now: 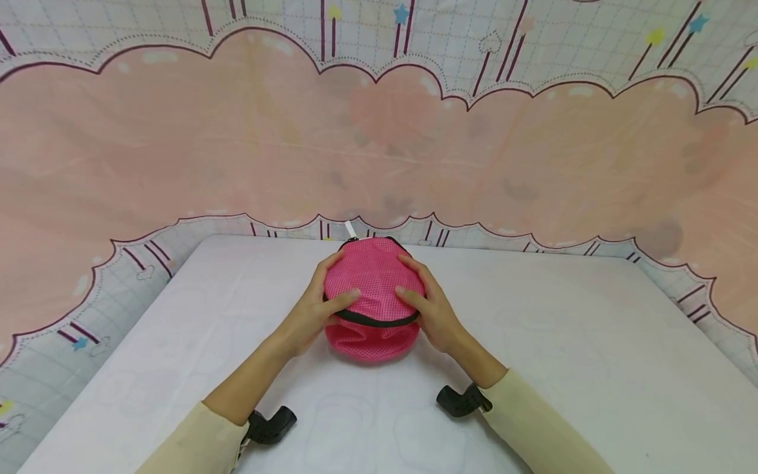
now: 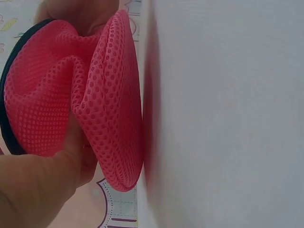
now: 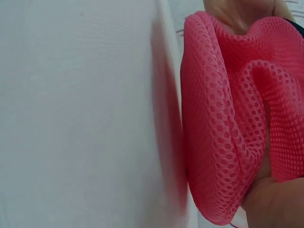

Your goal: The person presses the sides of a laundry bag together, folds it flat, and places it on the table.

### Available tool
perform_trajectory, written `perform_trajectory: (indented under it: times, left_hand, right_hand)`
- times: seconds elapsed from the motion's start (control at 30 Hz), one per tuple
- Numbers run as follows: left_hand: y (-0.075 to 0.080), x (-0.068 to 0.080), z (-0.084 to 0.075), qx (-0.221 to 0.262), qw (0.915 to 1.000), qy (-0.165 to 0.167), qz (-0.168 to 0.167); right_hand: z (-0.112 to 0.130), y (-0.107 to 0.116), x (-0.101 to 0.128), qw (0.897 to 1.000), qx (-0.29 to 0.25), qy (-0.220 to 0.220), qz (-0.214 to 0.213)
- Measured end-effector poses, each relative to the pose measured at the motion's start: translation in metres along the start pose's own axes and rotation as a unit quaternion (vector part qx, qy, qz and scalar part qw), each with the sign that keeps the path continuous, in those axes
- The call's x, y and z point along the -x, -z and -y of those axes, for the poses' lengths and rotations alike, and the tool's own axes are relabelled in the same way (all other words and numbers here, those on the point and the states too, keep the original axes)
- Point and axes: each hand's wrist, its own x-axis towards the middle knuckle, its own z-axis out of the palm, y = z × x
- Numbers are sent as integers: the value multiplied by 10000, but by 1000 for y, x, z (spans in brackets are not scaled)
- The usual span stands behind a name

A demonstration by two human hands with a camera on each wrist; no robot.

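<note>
A round pink mesh pouch point(image 1: 374, 276) with black trim stands near the middle of the table, its side creased and sagging below the trim. At its far edge a zipper pull with a white tab point(image 1: 351, 230) sticks up. My left hand point(image 1: 314, 309) grips the pouch's left side, thumb over the front of the top. On the opposite side my right hand point(image 1: 437, 313) holds it the same way. Both wrist views show the pouch's folded mesh close up, with its bottom close over the white surface; some of the fingers are hidden behind the mesh.
The white table point(image 1: 562, 342) spreads out around the pouch. Behind it hangs a patterned peach and white cloth point(image 1: 296, 145). A black wrist mount point(image 1: 272, 426) sits at the left cuff and another black mount point(image 1: 462, 400) at the right cuff.
</note>
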Motion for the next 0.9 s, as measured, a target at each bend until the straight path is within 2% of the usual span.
perform_trajectory:
  times: [0.63,0.9]
  left_hand:
    - [1,0,5,531,9985,101,18]
    - [2,-1,8,911,9956,162,-168]
  right_hand:
    - [-4,-5,2,9994,-340,-39,-54]
    - [-7,-5,1,9984,-544,-142,33]
